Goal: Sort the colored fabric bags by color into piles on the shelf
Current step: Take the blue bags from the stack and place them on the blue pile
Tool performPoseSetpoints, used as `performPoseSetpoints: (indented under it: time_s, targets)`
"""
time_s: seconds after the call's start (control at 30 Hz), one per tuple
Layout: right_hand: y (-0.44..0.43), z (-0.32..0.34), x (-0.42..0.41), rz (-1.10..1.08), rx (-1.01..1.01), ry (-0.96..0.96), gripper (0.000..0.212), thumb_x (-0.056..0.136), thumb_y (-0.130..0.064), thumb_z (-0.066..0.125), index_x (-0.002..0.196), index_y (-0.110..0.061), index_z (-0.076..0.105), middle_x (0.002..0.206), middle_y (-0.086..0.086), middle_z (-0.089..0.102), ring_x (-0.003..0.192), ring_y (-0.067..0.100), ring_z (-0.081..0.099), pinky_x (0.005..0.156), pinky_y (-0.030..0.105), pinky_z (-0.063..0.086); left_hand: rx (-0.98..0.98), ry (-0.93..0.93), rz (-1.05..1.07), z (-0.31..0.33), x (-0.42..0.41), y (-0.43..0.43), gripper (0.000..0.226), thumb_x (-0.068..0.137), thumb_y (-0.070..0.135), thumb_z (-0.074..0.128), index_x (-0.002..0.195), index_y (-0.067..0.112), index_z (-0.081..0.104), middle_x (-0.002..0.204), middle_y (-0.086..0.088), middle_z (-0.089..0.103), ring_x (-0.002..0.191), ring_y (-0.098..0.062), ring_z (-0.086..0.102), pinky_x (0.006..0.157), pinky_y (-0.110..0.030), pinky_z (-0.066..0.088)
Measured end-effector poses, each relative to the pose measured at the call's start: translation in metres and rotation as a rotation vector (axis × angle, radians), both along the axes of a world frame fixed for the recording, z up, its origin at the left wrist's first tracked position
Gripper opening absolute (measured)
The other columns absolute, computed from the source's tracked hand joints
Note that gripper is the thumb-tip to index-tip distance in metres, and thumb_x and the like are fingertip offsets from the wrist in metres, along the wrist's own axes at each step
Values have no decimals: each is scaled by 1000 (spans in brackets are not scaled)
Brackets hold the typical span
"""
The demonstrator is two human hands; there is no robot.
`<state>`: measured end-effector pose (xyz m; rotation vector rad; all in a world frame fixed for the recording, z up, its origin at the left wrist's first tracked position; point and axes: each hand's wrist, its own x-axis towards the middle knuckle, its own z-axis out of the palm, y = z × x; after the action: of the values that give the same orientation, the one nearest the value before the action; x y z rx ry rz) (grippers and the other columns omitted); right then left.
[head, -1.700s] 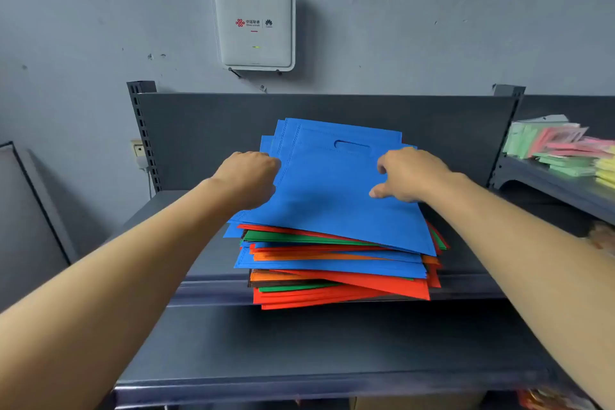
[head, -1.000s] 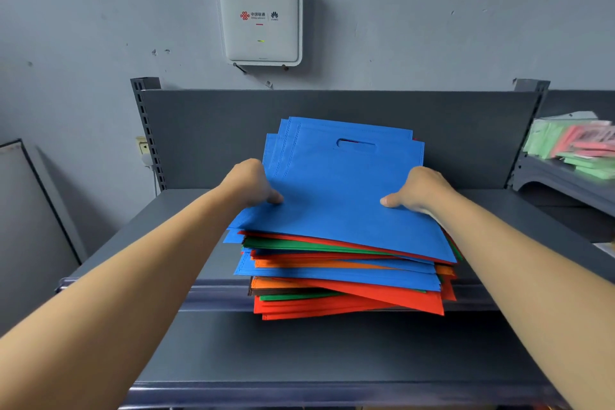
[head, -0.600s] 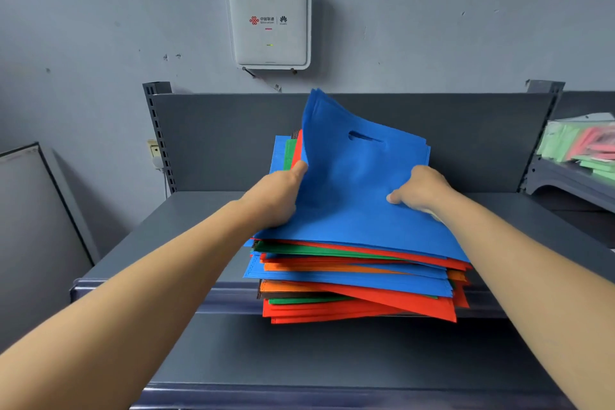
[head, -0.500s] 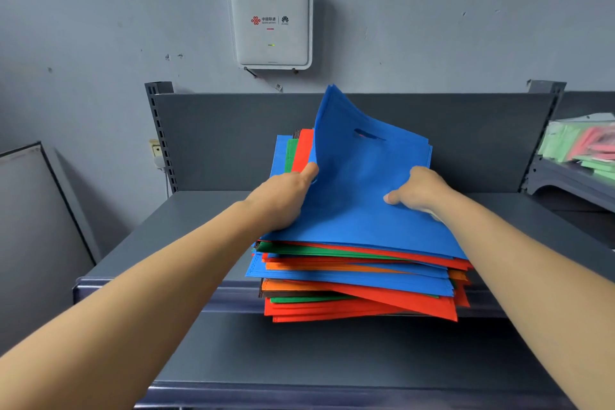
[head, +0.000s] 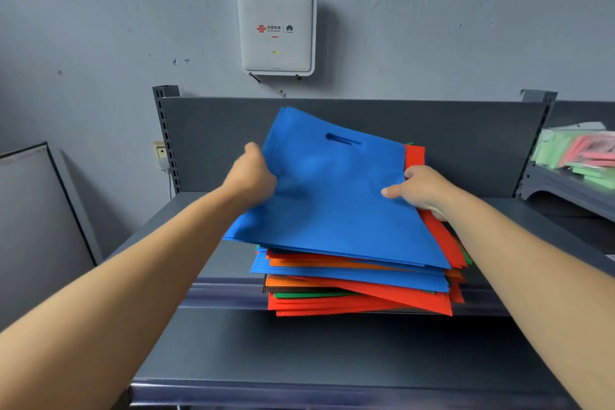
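Broadly, the dark grey metal shelf [head: 466, 143] with its upright back panel carries everything. Its deck runs on to both sides of the bags, which is presumably where the colour piles will go.

On it sits the mixed stack of flat fabric bags [head: 359, 296] in red, orange, blue and green, its front edge reaching the deck's lip. The layers are fanned out of line, so each colour shows at an edge and can be read without digging.

Above the stack is the sheaf of bright blue fabric bags with a cut-out handle slot [head: 339, 203]. It is raised and skewed to the left, tilted up at its far corner, while its near edge lies low over the stack. Its layered edges suggest several bags, taken as one because they match. A red fabric bag [head: 414, 156] is uncovered beneath it on the right.

The left hand [head: 249, 176] grips the sheaf's left edge. It is blurred, but its fingers appear curled round the fabric, likely to carry the weight sideways. The right hand [head: 419, 190] pinches the right edge, thumb on top and fingers [head: 432, 213] tucked underneath, which I judge keeps the limp cloth flat and separates it from the red one.
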<state>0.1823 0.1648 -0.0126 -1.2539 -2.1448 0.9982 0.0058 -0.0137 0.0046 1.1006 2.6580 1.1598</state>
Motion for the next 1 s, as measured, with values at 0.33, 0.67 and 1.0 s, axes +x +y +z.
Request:
performPoseSetpoints:
  time_s: [0.33,0.67,1.0]
  targets:
    - [-27,5,-22,22,-24,-136,35,84,-20,71,106,-4,50,105,12,50,93,26,50,74,30,38,-69,-228,120,-20,-18,-27,31,83,19,67,70,8,41,73,-8,45,68,-25,43,51,-27,31]
    - [-40,5,-38,64,-67,159,29,84,2,60,112,5,53,111,24,62,91,31,64,74,36,51,111,31,46,-18,-6,-40,23,94,11,51,101,8,29,102,-8,47,90,-29,48,75,-37,41]
    - [-102,44,-58,173,415,489,18,94,-7,44,103,-10,28,104,5,45,84,22,49,62,31,43,374,212,138,10,1,-94,65,82,-3,35,140,21,17,93,-2,50,63,-24,47,53,-30,35]
